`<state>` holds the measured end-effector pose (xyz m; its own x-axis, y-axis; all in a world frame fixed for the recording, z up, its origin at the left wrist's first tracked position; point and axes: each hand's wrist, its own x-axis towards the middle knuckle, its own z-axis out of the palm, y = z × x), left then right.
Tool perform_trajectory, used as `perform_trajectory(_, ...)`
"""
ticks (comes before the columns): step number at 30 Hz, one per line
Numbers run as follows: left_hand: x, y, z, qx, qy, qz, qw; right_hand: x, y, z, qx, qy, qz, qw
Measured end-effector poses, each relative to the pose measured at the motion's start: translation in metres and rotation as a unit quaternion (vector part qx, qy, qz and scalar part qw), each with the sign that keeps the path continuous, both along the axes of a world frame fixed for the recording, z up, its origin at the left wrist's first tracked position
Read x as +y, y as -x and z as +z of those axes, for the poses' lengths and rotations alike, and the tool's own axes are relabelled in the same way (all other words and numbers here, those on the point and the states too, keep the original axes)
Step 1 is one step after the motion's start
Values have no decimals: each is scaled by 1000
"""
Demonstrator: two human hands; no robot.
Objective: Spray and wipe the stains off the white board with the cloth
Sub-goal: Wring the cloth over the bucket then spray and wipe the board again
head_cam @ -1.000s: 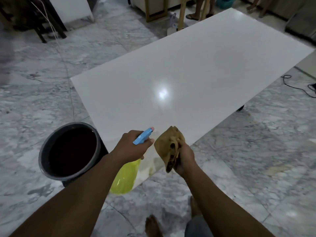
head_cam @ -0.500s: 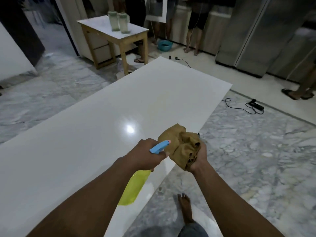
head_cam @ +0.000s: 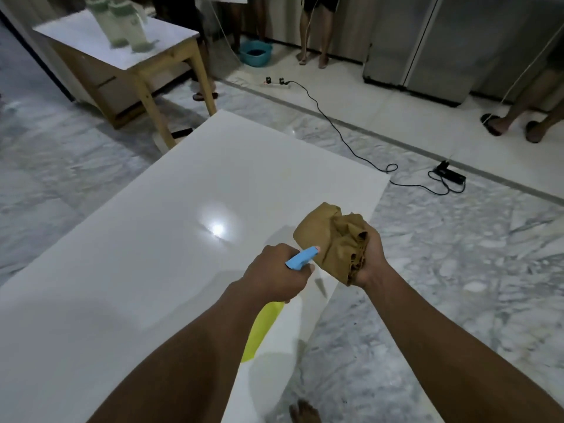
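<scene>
Head view: glossy white board (head_cam: 137, 270) lay over marble floor (head_cam: 457, 270), left hand (head_cam: 274, 273) gripping spray bottle (head_cam: 262, 331), right hand (head_cam: 370, 261) clutching cloth (head_cam: 332, 239).

Counted were one large white rectangular board (head_cam: 152, 254), one yellow plastic spray bottle (head_cam: 263, 329) with a blue head, one crumpled brown cloth (head_cam: 331, 239), two hands (left hand (head_cam: 274, 277), right hand (head_cam: 372, 259)), two blurred pale containers (head_cam: 117, 25) (head_cam: 139, 33), and one blue plastic basin (head_cam: 255, 53).
</scene>
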<state>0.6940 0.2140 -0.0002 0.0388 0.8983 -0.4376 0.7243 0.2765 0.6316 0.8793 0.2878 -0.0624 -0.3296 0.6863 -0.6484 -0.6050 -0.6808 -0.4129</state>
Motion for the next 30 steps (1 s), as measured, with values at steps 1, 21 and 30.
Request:
perform_trajectory(1, 16, -6, -3, 7, 2, -8, 1000, 17, -8, 0, -17, -1, -2, 1000)
perform_trajectory(21, 48, 3, -56, -60, -17, 65, 996, 238, -58, -139, -830, -308, 169, 434)
perform_trajectory(30, 11, 16, -58, -72, -20, 91, 993, 174, -30, -141, -771, -399, 248, 429)
